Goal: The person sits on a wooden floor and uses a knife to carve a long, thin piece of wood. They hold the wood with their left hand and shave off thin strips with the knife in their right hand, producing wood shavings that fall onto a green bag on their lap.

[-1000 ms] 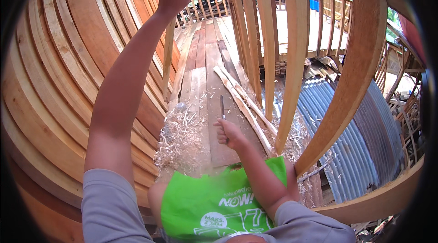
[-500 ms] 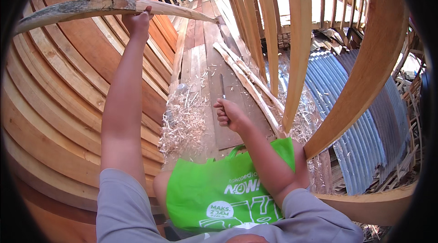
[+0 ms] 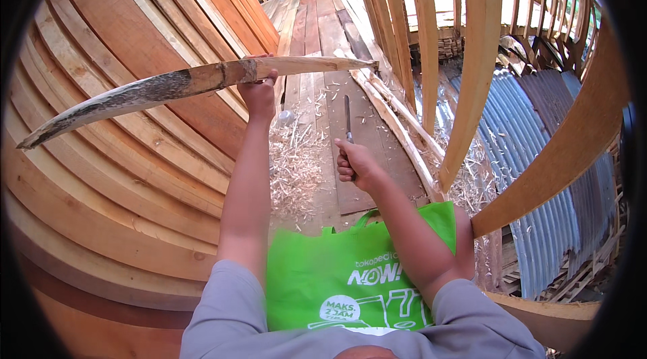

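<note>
Nearest, below both sets of fingers, there's the bright green fabric bag with white print (image 3: pixel 306 275) over the lap. Just beyond it, the right hand (image 3: pixel 359 166) is curled closed on the handle of a slim, dark-bladed knife (image 3: pixel 348 115), blade pointing away from its fingers. Farther out and to their left, the left hand (image 3: pixel 258 98) has its fingers wrapped around a long, curved wooden stick (image 3: pixel 168 87), part grey bark, part pale bare wood. Here's the key relation: the stick's long axis runs crosswise, bark end left and nearer, pale end right of the left fingers and beyond the knife tip, with blade and wood apart. Pale curly wood shavings (image 3: pixel 296 174) lie between the forearms; two slim, peeled poles (image 3: pixel 403 141) sit right of the knife fingers.
</note>
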`<action>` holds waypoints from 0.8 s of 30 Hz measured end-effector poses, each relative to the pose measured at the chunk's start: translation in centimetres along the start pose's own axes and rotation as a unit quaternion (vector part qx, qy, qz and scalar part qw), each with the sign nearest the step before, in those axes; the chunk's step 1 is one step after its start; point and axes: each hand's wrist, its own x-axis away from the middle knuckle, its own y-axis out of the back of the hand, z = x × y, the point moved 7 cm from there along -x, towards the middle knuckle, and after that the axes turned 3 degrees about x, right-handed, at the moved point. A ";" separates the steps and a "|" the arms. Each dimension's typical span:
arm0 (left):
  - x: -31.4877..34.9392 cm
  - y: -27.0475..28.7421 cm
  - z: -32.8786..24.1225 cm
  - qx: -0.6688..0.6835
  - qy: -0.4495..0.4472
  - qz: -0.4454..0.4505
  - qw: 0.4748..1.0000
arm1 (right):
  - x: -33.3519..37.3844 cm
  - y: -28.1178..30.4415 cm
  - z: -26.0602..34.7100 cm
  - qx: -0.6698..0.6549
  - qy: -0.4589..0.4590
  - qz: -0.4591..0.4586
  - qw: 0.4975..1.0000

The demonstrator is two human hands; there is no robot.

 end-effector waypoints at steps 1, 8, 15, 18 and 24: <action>0.9 0.0 0.4 -0.017 0.004 0.015 1.000 | -0.1 -0.2 -0.1 -0.004 0.011 0.002 1.000; 7.6 0.1 1.8 -0.046 -0.039 0.089 0.994 | 0.5 -1.7 1.5 0.017 0.127 -0.052 0.990; 10.9 0.8 3.7 0.048 -0.074 0.258 0.962 | 6.6 -12.0 2.1 0.036 0.148 0.132 0.979; 12.3 0.1 2.1 -0.008 -0.095 0.270 0.958 | 6.2 -11.7 1.3 0.041 0.154 0.084 0.984; 13.7 -1.2 0.8 -0.071 -0.142 0.312 0.937 | 6.6 -11.3 0.8 0.067 0.152 -0.006 0.986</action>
